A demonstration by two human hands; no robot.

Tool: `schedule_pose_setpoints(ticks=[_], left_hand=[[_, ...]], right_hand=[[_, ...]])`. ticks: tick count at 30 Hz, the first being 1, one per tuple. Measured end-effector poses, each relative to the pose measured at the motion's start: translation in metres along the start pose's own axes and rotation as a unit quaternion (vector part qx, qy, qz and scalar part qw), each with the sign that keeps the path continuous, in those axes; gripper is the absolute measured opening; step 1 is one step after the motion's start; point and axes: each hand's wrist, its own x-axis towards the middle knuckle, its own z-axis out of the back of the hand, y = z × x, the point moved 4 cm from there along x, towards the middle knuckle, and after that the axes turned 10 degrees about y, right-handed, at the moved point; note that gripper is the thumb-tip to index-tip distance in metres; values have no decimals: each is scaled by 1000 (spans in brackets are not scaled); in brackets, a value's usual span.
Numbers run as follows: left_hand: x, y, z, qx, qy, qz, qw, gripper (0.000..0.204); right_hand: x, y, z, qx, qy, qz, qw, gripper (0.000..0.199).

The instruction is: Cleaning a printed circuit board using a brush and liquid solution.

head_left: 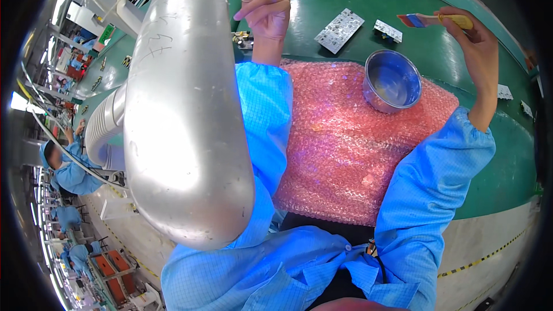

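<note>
My right hand (479,37) is closed round the yellow handle of a small flat brush (425,20). The brush has a blue band and reddish bristles that point left over the green table. At the top, my left hand (269,12) is raised with pale covers on two fingertips. Its fingers are partly bent and apart, and I see nothing between them; one fingertip reaches the picture's upper edge. A metal bowl (393,80) with a little clear liquid stands on pink bubble wrap (340,150), between my forearms. Beyond it lie a silvery-white circuit board (340,30) and a smaller board (388,31).
A big silver metal hood (184,109) on a ribbed hose hangs over my left side and hides part of that arm. More small boards (505,92) lie at the table's right. Another person in blue (75,167) sits far left.
</note>
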Motion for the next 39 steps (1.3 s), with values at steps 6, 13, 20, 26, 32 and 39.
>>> schedule_pose_setpoints(ticks=[6,13,20,26,32,39], left_hand=[[7,0,-24,-57,33,-127,990,47],[7,-5,-21,-88,35,-118,989,51],[1,-6,-19,-131,54,-69,987,48],[-4,-34,-3,159,-121,5,980,53],[-46,-70,35,841,-400,273,240,54],[-81,-95,23,693,-536,413,-249,73]], right_hand=[[3,-7,-2,-18,7,-1,1000,20],[7,-18,-7,-74,20,-1,997,23],[5,5,-27,-6,-21,-23,1000,12],[5,10,-30,-11,-31,-23,999,12],[8,12,-34,7,-11,-25,1000,12],[7,6,-31,-2,-19,-46,999,14]])
